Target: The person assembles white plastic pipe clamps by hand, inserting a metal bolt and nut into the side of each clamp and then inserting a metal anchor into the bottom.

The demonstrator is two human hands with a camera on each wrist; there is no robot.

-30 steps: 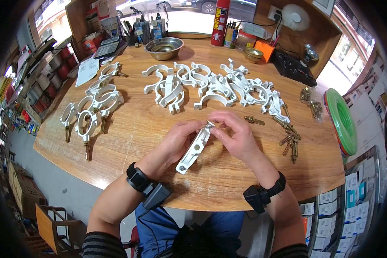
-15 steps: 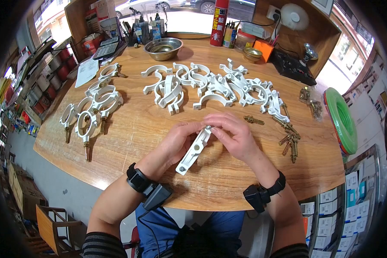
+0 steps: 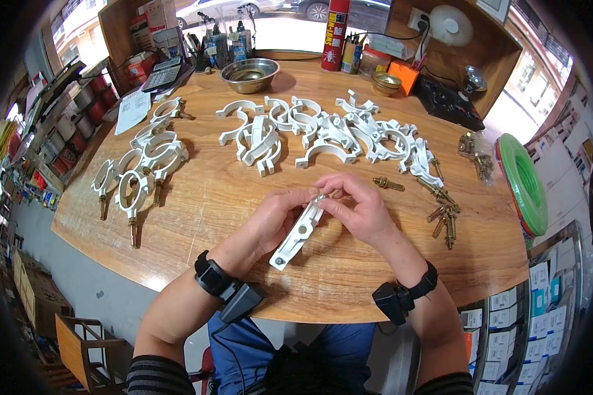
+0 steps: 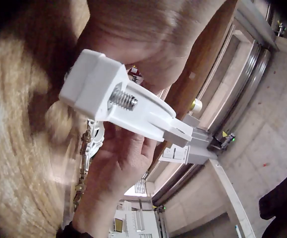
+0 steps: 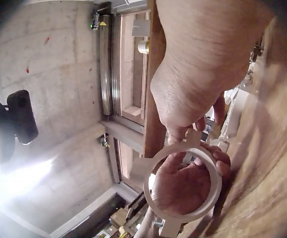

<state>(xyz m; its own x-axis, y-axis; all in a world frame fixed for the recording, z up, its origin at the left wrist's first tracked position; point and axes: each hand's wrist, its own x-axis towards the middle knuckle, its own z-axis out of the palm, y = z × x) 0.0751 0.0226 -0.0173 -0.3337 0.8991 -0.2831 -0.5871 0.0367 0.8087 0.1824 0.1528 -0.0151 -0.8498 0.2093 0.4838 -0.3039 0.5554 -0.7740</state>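
Both hands hold a white ring-shaped pipe clamp [image 3: 292,245] over the near middle of the table. My left hand [image 3: 273,214] grips it along its side, fingers partly hidden behind the ring. Thumb and fingertips of my right hand [image 3: 361,209] pinch the far end, at a small screw [image 3: 320,197]. Another screw [image 3: 279,261] sits in the near end; its threaded shank [image 4: 123,99] shows in the left wrist view. The right wrist view looks through the closed ring [image 5: 183,217], with the left palm [image 5: 178,191] behind it.
White clamp halves [image 3: 326,153] lie piled beyond the hands. Ring clamps with brass-coloured bolts [image 3: 133,230] lie at left. Loose expansion bolts [image 3: 451,227] are at right. A metal bowl [image 3: 250,74], red spray can [image 3: 336,36] and green coil [image 3: 522,187] stand farther out.
The right fingertips have shifted slightly around the screw at the clamp's far end. The clamp has turned a little; the left hand has barely moved.
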